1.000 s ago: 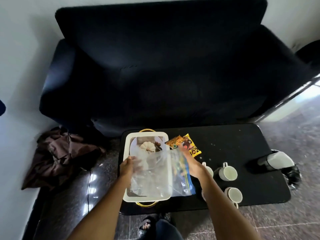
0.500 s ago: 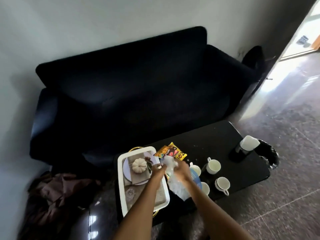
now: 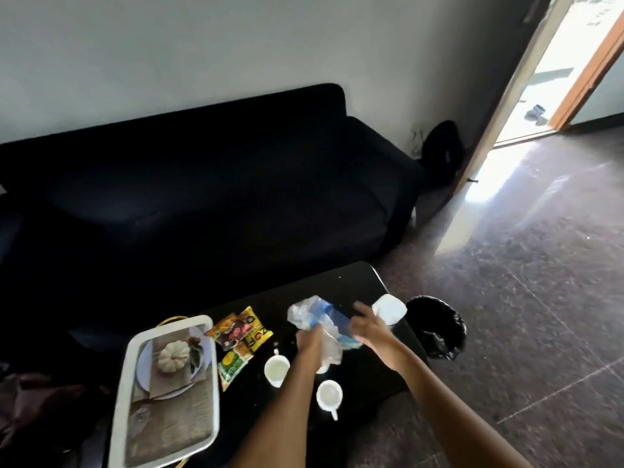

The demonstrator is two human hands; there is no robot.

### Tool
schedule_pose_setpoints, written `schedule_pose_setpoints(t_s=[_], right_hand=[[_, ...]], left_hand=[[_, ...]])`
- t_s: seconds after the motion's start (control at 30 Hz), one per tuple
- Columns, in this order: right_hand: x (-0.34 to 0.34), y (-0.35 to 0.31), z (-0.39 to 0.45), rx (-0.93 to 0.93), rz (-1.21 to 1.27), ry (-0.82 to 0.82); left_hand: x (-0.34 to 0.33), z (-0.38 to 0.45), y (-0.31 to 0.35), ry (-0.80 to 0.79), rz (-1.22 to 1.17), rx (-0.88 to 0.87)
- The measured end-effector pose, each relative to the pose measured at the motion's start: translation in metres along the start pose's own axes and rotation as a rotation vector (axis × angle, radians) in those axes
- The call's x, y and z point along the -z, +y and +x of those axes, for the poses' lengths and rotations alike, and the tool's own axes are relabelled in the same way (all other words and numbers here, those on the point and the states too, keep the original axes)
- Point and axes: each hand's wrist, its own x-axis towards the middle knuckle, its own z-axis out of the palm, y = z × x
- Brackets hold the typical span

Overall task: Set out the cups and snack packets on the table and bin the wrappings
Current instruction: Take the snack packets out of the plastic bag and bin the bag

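Note:
A crumpled clear plastic bag with a blue strip (image 3: 315, 315) hangs over the middle of the black table (image 3: 351, 282). My left hand (image 3: 309, 339) is closed on its lower part. My right hand (image 3: 369, 327) touches the bag's right side with fingers spread. Two white cups (image 3: 276, 369) (image 3: 329, 396) stand on the table below my hands. Yellow, red and green snack packets (image 3: 239, 336) lie left of the cups. A black-lined bin (image 3: 435, 327) stands on the floor past the table's right end.
A white tray (image 3: 135, 393) holding a plate, mat and white pumpkin covers the table's left end. A white-topped object (image 3: 388, 309) stands at the table's right edge. A black sofa (image 3: 202, 197) runs behind the table. An open doorway (image 3: 553, 69) is at the far right.
The bag went from spread flat over the tray to crumpled, and both hands carried it right toward the bin. The view swung right, showing the doorway.

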Motion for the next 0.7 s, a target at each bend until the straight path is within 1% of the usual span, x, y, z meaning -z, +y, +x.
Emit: schedule_pose_setpoints(t_s=[0.03, 0.07, 0.1, 0.13, 0.17, 0.2, 0.23, 0.27, 0.3, 0.33, 0.37, 0.43, 0.5, 0.53, 0.57, 0.63, 0.67, 0.7], right_hand=[[0.016, -0.004, 0.002, 0.014, 0.108, 0.098], [0.032, -0.006, 0.003, 0.001, 0.154, 0.178], [0.043, -0.009, 0.003, -0.042, 0.119, 0.219], [0.055, -0.009, 0.004, -0.117, 0.033, 0.218], [0.063, -0.008, 0.005, -0.202, -0.031, 0.17], [0.071, -0.004, 0.013, -0.261, -0.046, 0.102], [0.077, 0.0, 0.022, -0.272, -0.006, 0.033], [0.083, 0.003, 0.032, -0.249, 0.05, 0.013], [0.092, 0.003, 0.042, -0.221, 0.103, 0.049], [0.106, 0.003, 0.054, -0.211, 0.106, 0.107], [0.123, 0.003, 0.065, -0.229, 0.105, 0.128], [0.162, 0.001, 0.081, -0.266, 0.073, 0.081], [0.203, -0.003, 0.102, -0.252, -0.011, 0.13], [0.22, -0.005, 0.112, -0.259, -0.076, 0.148], [0.234, -0.008, 0.119, -0.266, -0.16, 0.151], [0.261, -0.015, 0.135, -0.289, -0.373, 0.192], [0.276, -0.02, 0.146, -0.283, -0.403, 0.19], [0.293, -0.026, 0.158, -0.276, -0.46, 0.196]], left_hand=[[-0.012, -0.001, 0.005, 0.048, 0.023, 0.004], [-0.025, 0.0, 0.009, 0.082, 0.047, 0.005], [-0.036, 0.002, 0.011, 0.119, 0.067, -0.001], [-0.051, 0.002, 0.012, 0.141, 0.088, -0.015], [-0.068, 0.001, 0.011, 0.153, 0.096, -0.026], [-0.087, 0.0, 0.009, 0.147, 0.106, -0.035], [-0.107, -0.001, 0.006, 0.126, 0.112, -0.034], [-0.125, -0.003, 0.004, 0.077, 0.136, -0.02], [-0.146, -0.004, 0.002, 0.015, 0.172, 0.001], [-0.166, -0.003, 0.001, -0.055, 0.202, 0.014], [-0.185, 0.001, 0.001, -0.129, 0.232, 0.016], [-0.214, 0.012, 0.005, -0.28, 0.379, 0.015], [-0.24, 0.029, 0.008, -0.379, 0.511, 0.015], [-0.25, 0.035, 0.007, -0.423, 0.558, 0.038], [-0.259, 0.036, 0.006, -0.474, 0.598, 0.103], [-0.281, 0.041, 0.001, -0.592, 0.625, 0.222], [-0.296, 0.044, 0.001, -0.646, 0.618, 0.254], [-0.312, 0.049, 0.0, -0.655, 0.601, 0.263]])
